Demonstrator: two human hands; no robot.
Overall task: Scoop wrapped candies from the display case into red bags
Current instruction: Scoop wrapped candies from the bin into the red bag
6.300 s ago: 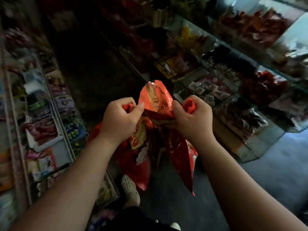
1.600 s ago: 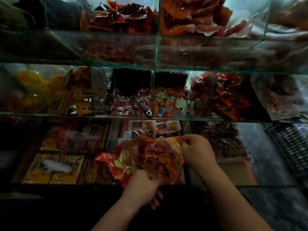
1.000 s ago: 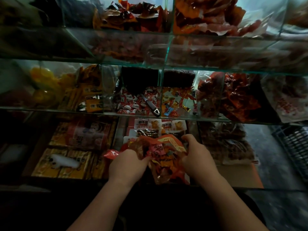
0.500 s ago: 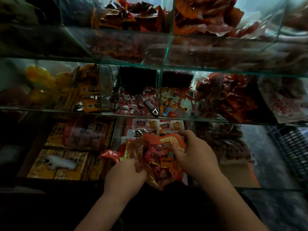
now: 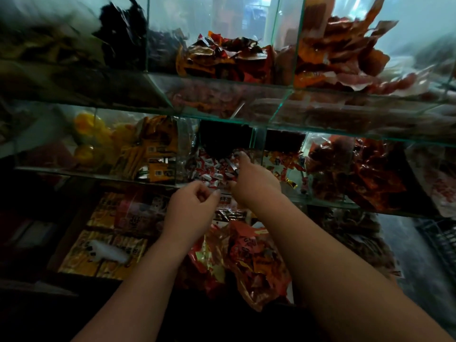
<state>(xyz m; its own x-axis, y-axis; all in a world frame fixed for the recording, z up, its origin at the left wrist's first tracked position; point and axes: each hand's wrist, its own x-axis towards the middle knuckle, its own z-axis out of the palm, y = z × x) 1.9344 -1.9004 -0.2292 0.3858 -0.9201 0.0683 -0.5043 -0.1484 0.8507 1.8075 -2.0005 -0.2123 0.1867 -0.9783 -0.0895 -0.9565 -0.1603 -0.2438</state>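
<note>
The red-and-white wrapped candies fill a glass compartment on the middle shelf of the display case. My right hand reaches into that compartment. Its index finger and thumb close around the handle of the metal scoop lying on the candies. My left hand hovers just in front of the shelf edge with its fingers curled. The crumpled red bag hangs under it, between my forearms. The bag's top edge is hidden beneath that hand.
Glass dividers split every shelf. Right of the candies is a bin of mixed-colour sweets, then red snack packets. Yellow packets lie to the left. Boxed snacks fill the lower shelf, and a dark crate stands at the right.
My right hand has let go of the red bag and moved up into the candy compartment to the scoop. The bag has dropped lower, and my left hand has risen toward the shelf edge.
</note>
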